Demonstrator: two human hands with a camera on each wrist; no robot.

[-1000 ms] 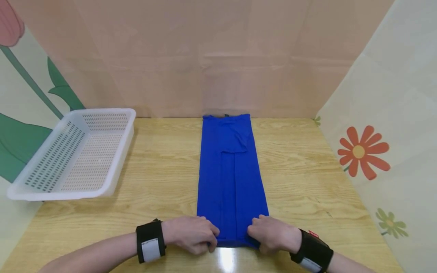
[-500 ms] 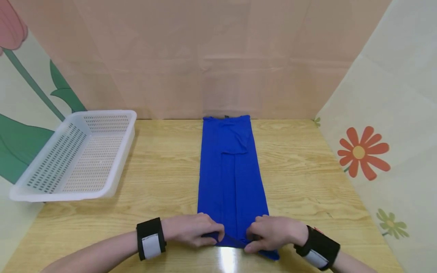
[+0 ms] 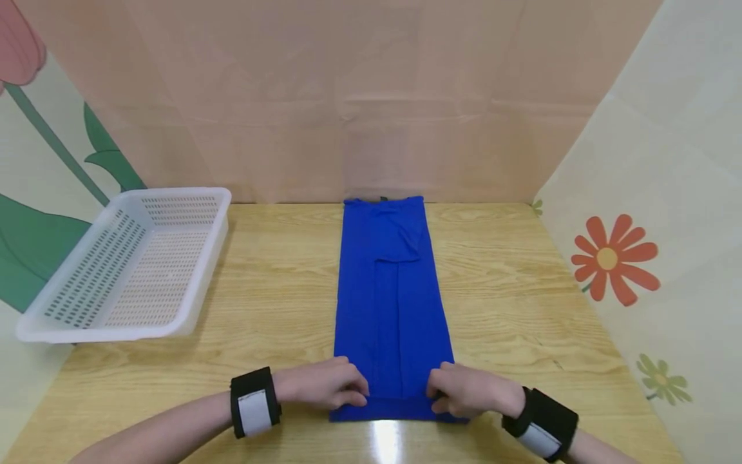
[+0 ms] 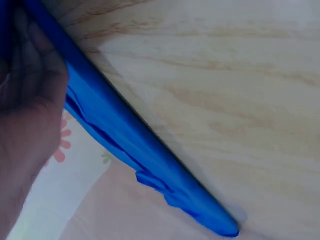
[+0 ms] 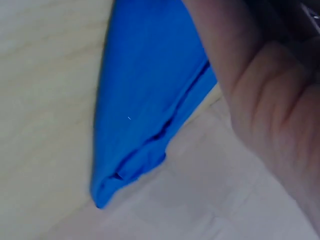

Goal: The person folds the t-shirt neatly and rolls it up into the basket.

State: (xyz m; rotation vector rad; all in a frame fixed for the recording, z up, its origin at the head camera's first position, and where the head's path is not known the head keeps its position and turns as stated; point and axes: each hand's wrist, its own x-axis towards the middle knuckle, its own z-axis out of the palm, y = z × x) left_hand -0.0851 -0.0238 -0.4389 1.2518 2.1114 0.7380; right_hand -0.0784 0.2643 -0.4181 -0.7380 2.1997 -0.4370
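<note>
Blue folded cloth [image 3: 361, 290] lies central on pale wood-grain table [image 3: 504, 290]. White rectangular perforated plastic basket [image 3: 201, 290] stands left, well apart. Left hand [image 3: 324, 383] at near left corner; right hand [image 3: 472, 390], near right.

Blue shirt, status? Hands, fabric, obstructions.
Left hand and right hand hold near end of blue shirt. Shirt folded lengthwise, flat on wooden table. White basket at left, apart from shirt, out of the way.

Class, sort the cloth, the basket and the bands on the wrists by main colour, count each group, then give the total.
Blue: 1 cloth
White: 1 basket
Black: 2 wristbands
Total: 4
</note>
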